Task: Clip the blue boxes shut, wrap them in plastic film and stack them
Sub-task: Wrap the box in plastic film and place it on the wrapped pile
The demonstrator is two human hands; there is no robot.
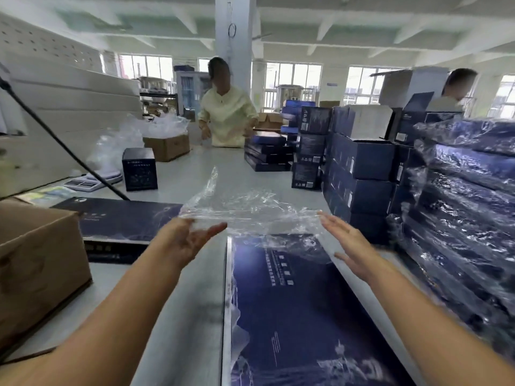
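A long flat blue box (292, 316) lies on the grey table in front of me, running away from me. Clear plastic film (250, 207) hangs in a crumpled sheet over its far end. My left hand (186, 240) reaches out at the film's left edge, palm turned inward and fingers straight, touching the film. My right hand (354, 243) stretches out at the film's right edge with straight fingers spread. Neither hand curls round the film. A tall stack of film-wrapped blue boxes (468, 218) stands at my right.
Another flat blue box (117, 221) lies to the left beside a brown carton (36, 263). Unwrapped blue boxes (359, 174) are piled at the middle right. A small dark box (139, 169), a scale (92, 181) and two other people stand farther along the table (184, 302).
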